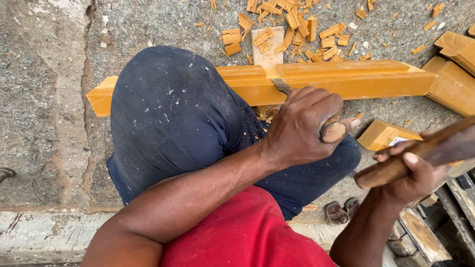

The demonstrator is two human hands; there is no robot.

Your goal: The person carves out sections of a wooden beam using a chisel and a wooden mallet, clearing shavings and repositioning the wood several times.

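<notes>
1. Chisel set blade-down on the upper face of the long yellow-orange beam, at a step cut into the beam's top. Blade visible; wooden handle end pokes out of the fist.
2. Left hand: closed tight around the chisel handle, thumb stretched toward the right.
3. Right hand: fingers wrapped around a dark wooden mallet handle, raised clear of the chisel, well apart from its handle end. Mallet head out of frame.
4. Beam lies across the concrete ground, partly hidden under the person's knee in dark blue trousers, which appears to pin it down.
5. Step in hand, as judged: chopping out a notch, caught between blows, chisel seated and mallet lifted.
6. Next move, as judged, calls for a square strike on the handle end, with the blade kept on its line and the left thumb kept out of the mallet's path.
7. Counts: one chisel, one mallet, one beam under work. Three further yellow-orange offcuts at right: two by the beam's right end, one small block near the mallet.
8. One pale flat board scrap behind the beam. Chips scattered around it, too many to count.
9. Pair of sandals below the knee; weathered planks at lower right.
</notes>
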